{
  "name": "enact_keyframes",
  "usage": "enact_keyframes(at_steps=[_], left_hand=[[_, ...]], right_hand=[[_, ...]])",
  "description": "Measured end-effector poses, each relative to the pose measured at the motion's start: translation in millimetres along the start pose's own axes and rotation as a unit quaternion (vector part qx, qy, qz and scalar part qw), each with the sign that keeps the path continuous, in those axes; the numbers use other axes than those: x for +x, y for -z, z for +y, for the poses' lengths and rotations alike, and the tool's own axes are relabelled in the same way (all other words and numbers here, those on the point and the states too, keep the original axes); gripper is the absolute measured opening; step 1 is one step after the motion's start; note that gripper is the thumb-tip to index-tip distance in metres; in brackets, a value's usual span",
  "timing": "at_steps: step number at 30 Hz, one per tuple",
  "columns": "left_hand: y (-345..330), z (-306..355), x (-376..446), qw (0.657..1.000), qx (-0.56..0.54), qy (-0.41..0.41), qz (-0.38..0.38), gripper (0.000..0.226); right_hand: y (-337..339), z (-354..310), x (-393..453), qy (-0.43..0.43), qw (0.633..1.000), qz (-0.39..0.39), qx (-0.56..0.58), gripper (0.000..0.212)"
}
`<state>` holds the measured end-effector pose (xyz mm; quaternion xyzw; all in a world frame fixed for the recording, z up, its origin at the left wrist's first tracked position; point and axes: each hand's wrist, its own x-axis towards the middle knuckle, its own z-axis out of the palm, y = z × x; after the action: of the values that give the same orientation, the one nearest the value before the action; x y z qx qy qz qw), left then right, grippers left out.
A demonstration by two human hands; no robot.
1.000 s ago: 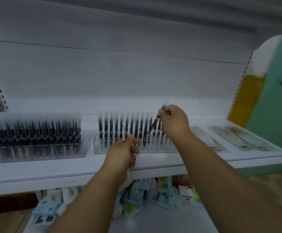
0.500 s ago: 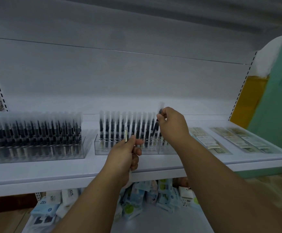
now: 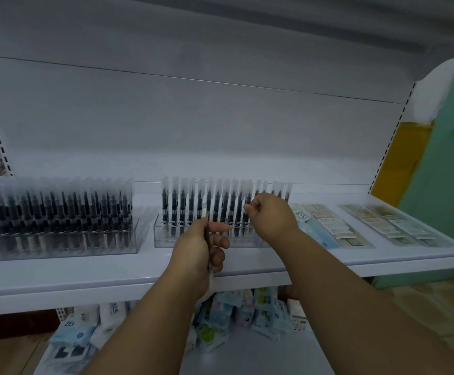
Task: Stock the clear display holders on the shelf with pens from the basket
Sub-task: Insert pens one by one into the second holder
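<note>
Now, going left to right, we see the full holder (image 3: pixel 55 228) at the left, then our left hand (image 3: pixel 201 244) closed around a spare pen (image 3: pixel 205 220), held upright just near the middle holder (image 3: pixel 166 234). Our right hand (image 3: pixel 270 215) has dropped from a second ago; the tilted pen it carried now stands pinched among the row, so one more slot looks filled. Its fingertips hide the seat. No basket is in view, and the packets (image 3: pixel 326 223) at the right are unreadable.

Two forearms are showing, rising from the frame's bottom edge: both bare, sleeveless. Left hand (image 3: pixel 197 246) and right hand (image 3: pixel 270 216) are wearing nothing.
</note>
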<state>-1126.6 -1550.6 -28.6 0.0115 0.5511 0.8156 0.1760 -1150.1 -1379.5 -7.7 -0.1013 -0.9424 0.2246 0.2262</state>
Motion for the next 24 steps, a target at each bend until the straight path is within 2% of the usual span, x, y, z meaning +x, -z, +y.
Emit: enact_keyframes(at_steps=[3, 7, 12, 15, 18, 20, 22, 24], left_hand=[[-2.8, 3.4, 0.4, 1.000, -0.001, -0.001, 0.000, 0.038], [-11.8, 9.4, -0.4, 0.999, 0.046, -0.001, -0.018, 0.022], [-19.5, 14.9, -3.8, 0.991, 0.111, 0.031, -0.062, 0.023], [-24.1, 18.9, -8.9, 0.985, 0.148, 0.043, -0.077, 0.022], [-24.5, 23.7, -11.2, 0.987, 0.127, 0.048, -0.089, 0.023], [-24.0, 25.9, -10.6, 0.991, 0.110, 0.016, -0.070, 0.021], [-25.1, 26.1, -10.0, 0.994, 0.096, -0.026, -0.047, 0.015], [-28.5, 26.6, -8.5, 0.994, 0.099, -0.052, -0.019, 0.010]], right_hand=[[4.7, -5.0, -14.1, 0.014, 0.997, 0.075, 0.014, 0.013], [7.8, -10.2, -30.8, 0.065, 0.993, 0.088, 0.048, 0.003], [10.5, -9.7, -42.3, 0.230, 0.972, 0.048, 0.010, 0.034], [13.1, -6.3, -43.5, 0.280, 0.958, 0.040, -0.040, 0.033], [17.5, 3.6, -40.0, 0.284, 0.953, 0.091, -0.057, 0.022], [23.8, 10.4, -36.4, 0.239, 0.962, 0.124, -0.051, 0.021], [27.1, 13.7, -32.8, 0.187, 0.973, 0.115, -0.073, 0.021], [25.1, 10.6, -35.0, 0.207, 0.970, 0.101, -0.071, 0.021]])
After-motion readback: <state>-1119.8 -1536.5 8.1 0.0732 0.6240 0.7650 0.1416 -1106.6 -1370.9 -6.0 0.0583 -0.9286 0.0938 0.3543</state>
